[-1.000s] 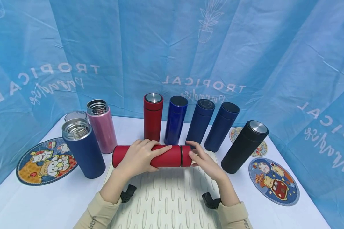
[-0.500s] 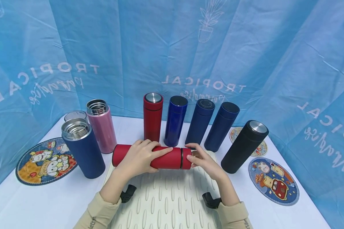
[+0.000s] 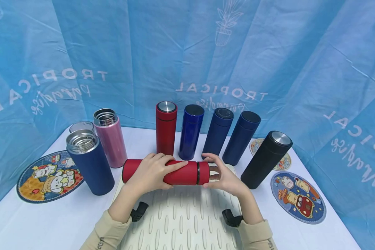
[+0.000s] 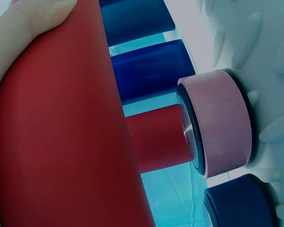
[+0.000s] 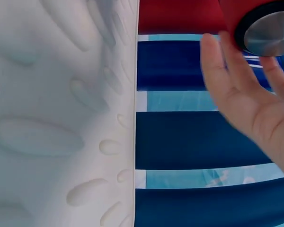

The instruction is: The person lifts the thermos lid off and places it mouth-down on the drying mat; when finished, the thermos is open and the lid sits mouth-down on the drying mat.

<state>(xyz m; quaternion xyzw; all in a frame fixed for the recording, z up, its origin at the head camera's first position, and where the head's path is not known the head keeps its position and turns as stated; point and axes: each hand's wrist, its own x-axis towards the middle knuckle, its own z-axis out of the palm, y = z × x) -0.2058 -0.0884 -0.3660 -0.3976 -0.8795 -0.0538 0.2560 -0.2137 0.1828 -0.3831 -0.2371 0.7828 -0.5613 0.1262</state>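
A red thermos (image 3: pixel 184 172) lies sideways above the ridged white board, its dark seam ring marking off the lid (image 3: pixel 204 172) on the right. My left hand (image 3: pixel 154 171) grips its body from above, thumb stretched toward the lid. Around the lid curl the fingers of my right hand (image 3: pixel 223 177), index finger over the top and thumb tip at the lower edge. In the right wrist view the steel end disc (image 5: pixel 270 35) faces outward, with fingertips right at the lid's rim. Red body (image 4: pixel 61 123) fills much of the left wrist view.
A pink bottle (image 3: pixel 111 139) and a navy bottle (image 3: pixel 92 163) stand uncapped at left. Their pink lid (image 4: pixel 222 123) and navy lid (image 4: pixel 244 203) sit on the board (image 3: pixel 181 218). Behind stand a red (image 3: pixel 166 130), several blue (image 3: pixel 191 133) and a black thermos (image 3: pixel 265 161).
My right hand has shifted round the lid: its thumb has dropped to the lower edge and its fingers have spread. The left hand keeps its grip on the body.
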